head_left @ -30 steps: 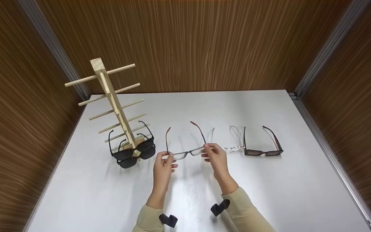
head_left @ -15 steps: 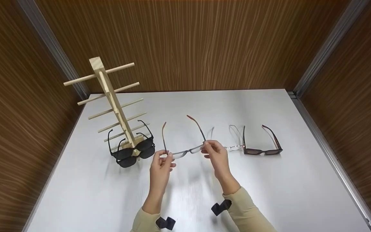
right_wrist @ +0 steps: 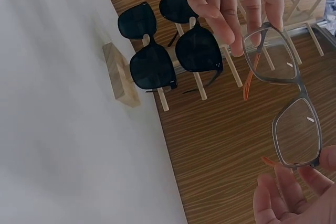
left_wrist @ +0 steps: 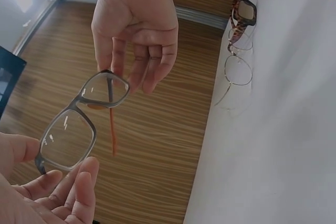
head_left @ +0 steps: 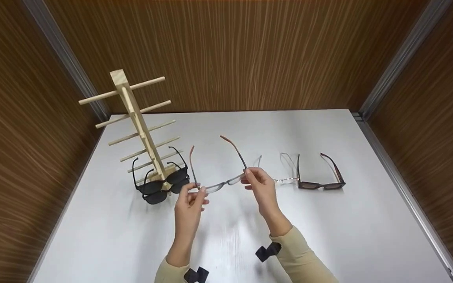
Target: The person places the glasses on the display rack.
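Between both hands is a pair of grey-framed eyeglasses [head_left: 215, 187] with clear lenses, its temples unfolded and pointing away from me, their tips orange-brown. My left hand [head_left: 189, 208] pinches the left hinge corner between thumb and fingers. The right hinge corner is pinched by my right hand [head_left: 264, 192]. In the left wrist view the eyeglasses [left_wrist: 79, 119] are held up clear of the table. To the left stands a wooden display rack [head_left: 142, 131] with several pegs. Two pairs of black sunglasses [head_left: 165, 184] hang on its lower pegs, seen also as dark sunglasses [right_wrist: 152, 66] in the right wrist view.
Right of my right hand lie thin wire-framed eyeglasses [head_left: 286, 181], partly hidden by that hand. Beside them are tortoiseshell sunglasses [head_left: 321, 186], temples unfolded. Wood-grain panels [head_left: 226, 55] enclose the white table [head_left: 348, 236] at the back and sides.
Both hands have shifted left with the eyeglasses, nearer the rack. The temple tips have swung left and farther back, and the frame tilts more. The rack and other glasses stay put.
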Tool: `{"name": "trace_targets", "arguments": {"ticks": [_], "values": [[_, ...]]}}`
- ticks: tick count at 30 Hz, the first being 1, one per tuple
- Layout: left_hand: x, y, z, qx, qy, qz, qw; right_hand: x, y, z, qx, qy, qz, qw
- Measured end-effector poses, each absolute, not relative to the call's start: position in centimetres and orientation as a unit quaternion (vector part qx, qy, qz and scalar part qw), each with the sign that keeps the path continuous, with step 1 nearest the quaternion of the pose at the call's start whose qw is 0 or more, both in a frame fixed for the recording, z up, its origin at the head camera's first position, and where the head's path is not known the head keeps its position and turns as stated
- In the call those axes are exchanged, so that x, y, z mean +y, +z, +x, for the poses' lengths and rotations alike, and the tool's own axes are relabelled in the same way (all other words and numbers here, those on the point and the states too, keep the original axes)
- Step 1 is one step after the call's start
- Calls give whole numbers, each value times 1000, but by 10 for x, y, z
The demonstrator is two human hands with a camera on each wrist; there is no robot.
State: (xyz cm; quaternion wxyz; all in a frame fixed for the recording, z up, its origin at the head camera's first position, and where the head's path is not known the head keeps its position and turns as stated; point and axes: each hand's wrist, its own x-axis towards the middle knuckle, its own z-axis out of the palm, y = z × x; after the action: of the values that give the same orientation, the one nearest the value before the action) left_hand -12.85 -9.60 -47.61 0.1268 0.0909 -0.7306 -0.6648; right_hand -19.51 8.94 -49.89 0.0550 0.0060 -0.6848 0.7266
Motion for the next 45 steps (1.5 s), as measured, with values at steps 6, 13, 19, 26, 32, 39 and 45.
{"name": "trace_targets", "arguments": {"ticks": [6,13,19,26,32,39,45], "values": [[-102,-484,-128,-727,-666,78,147,84,-491,-197,-680,731,26,50],[-109,-480,-123,-716,-673,68,170,75,-483,-199,-680,731,37,32],[-115,-477,-120,-710,-678,70,174,68,-475,-200,-679,732,54,24],[-124,-472,-115,-702,-681,84,192,54,-448,-190,-685,724,78,18],[-128,-462,-109,-693,-689,93,191,45,-440,-187,-685,722,91,12],[-130,-438,-98,-695,-681,95,210,37,-459,-203,-675,730,110,-10],[-135,-440,-96,-691,-682,102,216,29,-468,-209,-670,735,105,-24]]}}
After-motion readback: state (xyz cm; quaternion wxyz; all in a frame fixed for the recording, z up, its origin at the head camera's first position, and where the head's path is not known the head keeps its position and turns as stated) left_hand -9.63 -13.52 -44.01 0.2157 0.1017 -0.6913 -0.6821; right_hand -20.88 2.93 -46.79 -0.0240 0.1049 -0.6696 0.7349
